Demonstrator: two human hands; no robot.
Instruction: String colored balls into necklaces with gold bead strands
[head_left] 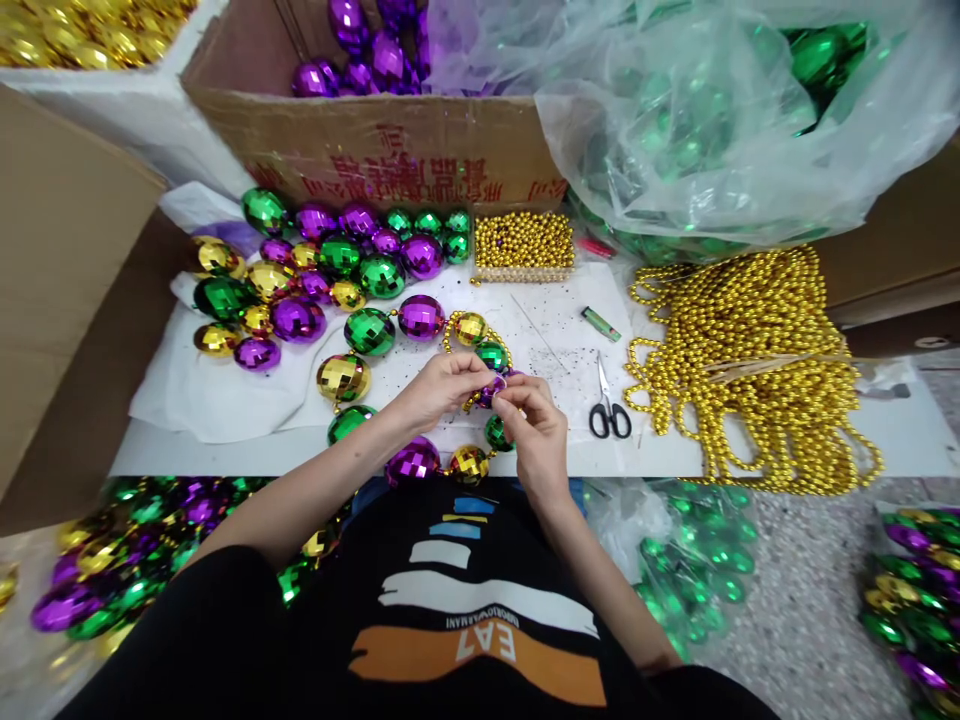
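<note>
Two hands [536,425] pinch one bead strand [421,318], one pair of scissors [606,398] nearby.

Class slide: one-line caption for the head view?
Left hand and right hand pinch a multicoloured bead strand, scissors nearby.

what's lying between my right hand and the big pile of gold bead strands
In the head view, black-handled scissors lie between your right hand and the gold bead strands, with a small green item just beyond them.
</note>
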